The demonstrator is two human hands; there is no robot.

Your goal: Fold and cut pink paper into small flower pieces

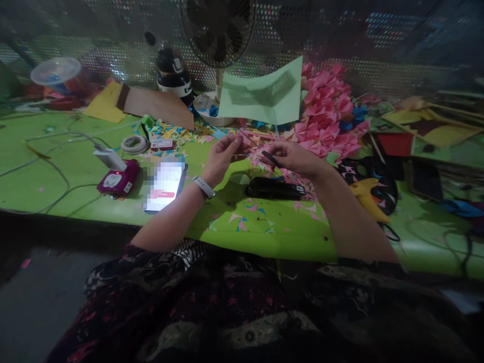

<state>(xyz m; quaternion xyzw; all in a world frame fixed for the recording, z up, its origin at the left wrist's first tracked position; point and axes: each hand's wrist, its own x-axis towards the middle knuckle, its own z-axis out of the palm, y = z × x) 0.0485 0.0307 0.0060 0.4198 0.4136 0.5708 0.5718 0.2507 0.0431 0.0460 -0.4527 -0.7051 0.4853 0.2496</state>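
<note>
Over the middle of the green table, my right hand (289,155) is closed around the dark handles of a pair of scissors (271,159). The blades point up and left toward my left hand (226,151), whose fingers are pinched together. Whatever lies between those fingertips is too small and dim to name. Below my hands a black stapler (276,189) lies on the table. Small paper scraps (242,220) in pink, blue and green are scattered around it. Just beyond my right hand rises a large heap of folded pink paper pieces (325,111).
A lit phone (165,186), a purple power adapter (119,179) with a white charger, cables and a tape roll (135,144) lie at the left. Behind stand a fan (219,30), a dark bottle (174,75) and a light green sheet (260,96). A red box (394,144) is at right.
</note>
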